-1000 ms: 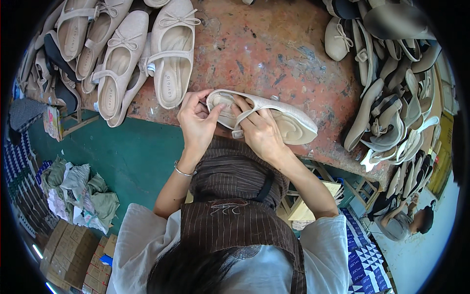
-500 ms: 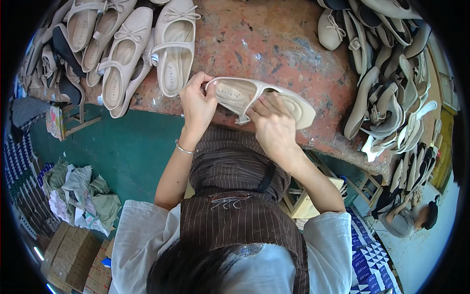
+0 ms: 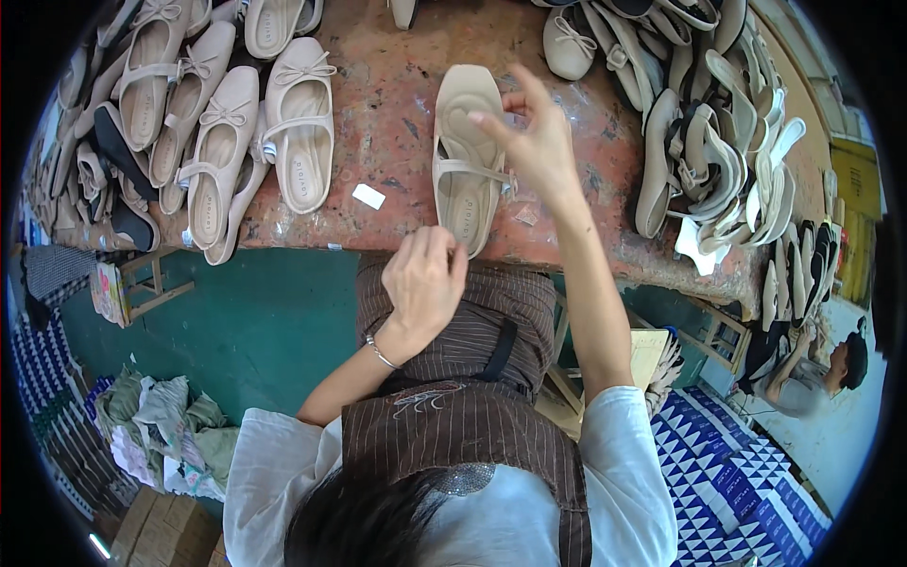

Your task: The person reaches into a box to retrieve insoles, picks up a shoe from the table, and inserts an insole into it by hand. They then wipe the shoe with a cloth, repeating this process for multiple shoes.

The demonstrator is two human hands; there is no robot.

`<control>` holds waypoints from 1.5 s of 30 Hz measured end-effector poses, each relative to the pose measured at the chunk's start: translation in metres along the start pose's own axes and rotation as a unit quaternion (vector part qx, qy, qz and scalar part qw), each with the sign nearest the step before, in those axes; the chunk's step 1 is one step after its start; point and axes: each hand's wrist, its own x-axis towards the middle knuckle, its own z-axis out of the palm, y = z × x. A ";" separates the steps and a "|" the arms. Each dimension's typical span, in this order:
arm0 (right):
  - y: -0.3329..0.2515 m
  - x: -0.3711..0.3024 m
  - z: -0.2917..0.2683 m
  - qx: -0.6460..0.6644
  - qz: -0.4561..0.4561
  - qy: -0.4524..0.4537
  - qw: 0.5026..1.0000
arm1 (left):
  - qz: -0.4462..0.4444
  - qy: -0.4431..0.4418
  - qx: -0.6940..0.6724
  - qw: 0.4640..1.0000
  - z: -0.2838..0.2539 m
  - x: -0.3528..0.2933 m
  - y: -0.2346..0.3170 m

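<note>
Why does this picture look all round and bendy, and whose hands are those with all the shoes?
The picture comes from a small camera worn on a person's head, looking straight down. Its lens is very wide, so straight edges bend near the rim. That is why you see dark hair and a striped brown apron at the bottom.

The two bare hands belong to that person. The right hand is lifted over a beige strap shoe that lies on the worn reddish table, fingers spread, close to its strap. The left hand is curled near the shoe's near end, at the table edge; whether it pinches something small I cannot tell.

A row of matching beige shoes lies to the left, and a heap of shoes on the right. A small white tag lies between. Another person sits low at the right.
</note>
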 end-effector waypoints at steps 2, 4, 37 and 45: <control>-0.005 -0.020 -0.002 -0.073 -0.061 -0.074 0.993 | 0.075 -0.009 0.006 0.997 0.008 -0.001 0.006; -0.017 -0.062 0.000 -0.102 -0.167 -0.047 0.980 | 0.148 -0.062 0.042 0.986 0.019 0.003 0.005; 0.003 -0.031 0.070 -0.403 -0.240 0.145 0.871 | 0.162 -0.068 0.053 0.983 0.047 0.012 -0.010; 0.000 -0.027 0.071 -0.373 -0.088 -0.016 0.924 | 0.191 -0.079 0.032 0.978 0.047 0.018 -0.014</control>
